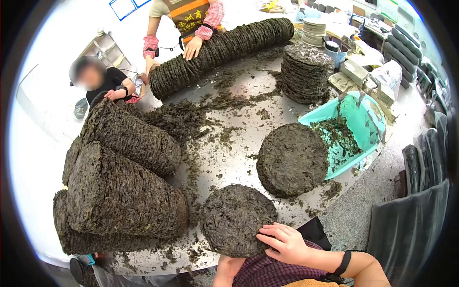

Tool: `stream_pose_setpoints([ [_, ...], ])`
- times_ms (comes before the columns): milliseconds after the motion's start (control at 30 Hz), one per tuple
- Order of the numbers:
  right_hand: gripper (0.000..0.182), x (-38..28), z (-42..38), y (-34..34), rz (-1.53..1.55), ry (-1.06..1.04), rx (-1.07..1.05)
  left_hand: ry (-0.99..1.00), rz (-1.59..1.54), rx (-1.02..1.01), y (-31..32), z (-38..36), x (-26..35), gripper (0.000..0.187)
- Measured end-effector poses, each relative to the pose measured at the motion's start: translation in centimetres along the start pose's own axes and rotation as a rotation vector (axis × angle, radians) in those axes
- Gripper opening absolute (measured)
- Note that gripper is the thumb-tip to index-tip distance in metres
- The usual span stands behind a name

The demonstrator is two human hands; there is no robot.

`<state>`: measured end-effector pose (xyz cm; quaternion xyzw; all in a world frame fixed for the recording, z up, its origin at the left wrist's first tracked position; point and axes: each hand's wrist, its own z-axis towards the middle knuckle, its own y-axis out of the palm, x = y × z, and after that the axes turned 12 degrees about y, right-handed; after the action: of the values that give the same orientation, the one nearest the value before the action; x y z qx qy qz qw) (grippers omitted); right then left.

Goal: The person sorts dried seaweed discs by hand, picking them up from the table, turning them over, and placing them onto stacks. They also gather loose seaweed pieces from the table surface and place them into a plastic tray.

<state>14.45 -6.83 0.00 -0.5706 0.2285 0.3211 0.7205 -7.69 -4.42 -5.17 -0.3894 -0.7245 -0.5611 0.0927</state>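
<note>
Close to my body, a round dark cake of dried seaweed (236, 217) is held between my hands at the table's near edge. My right hand (286, 243) lays its fingers over the cake's right rim, with the thumb lower down. From below, my left hand (229, 268) reaches to the near rim; its fingers are hidden under the cake. Just beyond, a short stack of the same round seaweed cakes (291, 160) leans against a turquoise basin (368, 117) with seaweed scraps inside.
Long rolls of stacked seaweed cakes (124, 196) are piled on the left. Across the metal table (234, 136), a person in an orange-striped vest has both hands on another long roll (224, 55). A tall stack (306, 74) stands behind the basin. Another person sits at left.
</note>
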Motion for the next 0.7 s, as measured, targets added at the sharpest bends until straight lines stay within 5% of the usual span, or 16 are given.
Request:
stream_pose_setpoints([
  [233, 0.056, -1.0, -0.5, -0.6, -0.016, -0.098, -0.005, 0.07, -0.067, -0.048, -0.7, -0.6, 0.9, 0.07],
  [300, 0.057, -1.1, -0.1, -1.0, 0.074, -0.089, 0.015, 0.038, -0.037, 0.124, -0.1, -0.6, 1.4, 0.074],
  [433, 0.047, -0.1, 1.7, -3.3, 0.44, 0.284, 0.398, 0.114, 0.018, -0.038, -1.1, -0.8, 1.9, 0.075],
  [467, 0.038, -0.3, 1.4, -5.8, 0.348, 0.631, 0.363, 0.102, -0.021, -0.055, -1.1, -0.9, 2.0, 0.073],
  [500, 0.033, 0.6, 2.9, -6.7, 0.615, 0.587, 0.497, 0.089, -0.06, -0.075, -1.2, -1.0, 2.1, 0.072],
  [533, 0.037, 4.2, 2.5, -6.9, 0.584, 0.63, 0.475, 0.106, -0.064, -0.075, -1.5, -1.2, 2.1, 0.072],
  [567, 0.046, 5.2, 3.0, -6.2, 0.67, 0.627, 0.675, 0.108, -0.064, -0.076, -1.1, -1.2, 2.2, 0.072],
  [633, 0.056, 4.9, 3.4, -6.8, 0.098, 0.471, 0.859, 0.105, -0.055, -0.008, 0.2, -1.0, 2.3, 0.074],
  [700, 0.065, 2.8, 2.1, -6.6, 0.126, 0.278, 0.543, 0.089, -0.059, -0.073, -0.1, -1.1, 2.1, 0.074],
])
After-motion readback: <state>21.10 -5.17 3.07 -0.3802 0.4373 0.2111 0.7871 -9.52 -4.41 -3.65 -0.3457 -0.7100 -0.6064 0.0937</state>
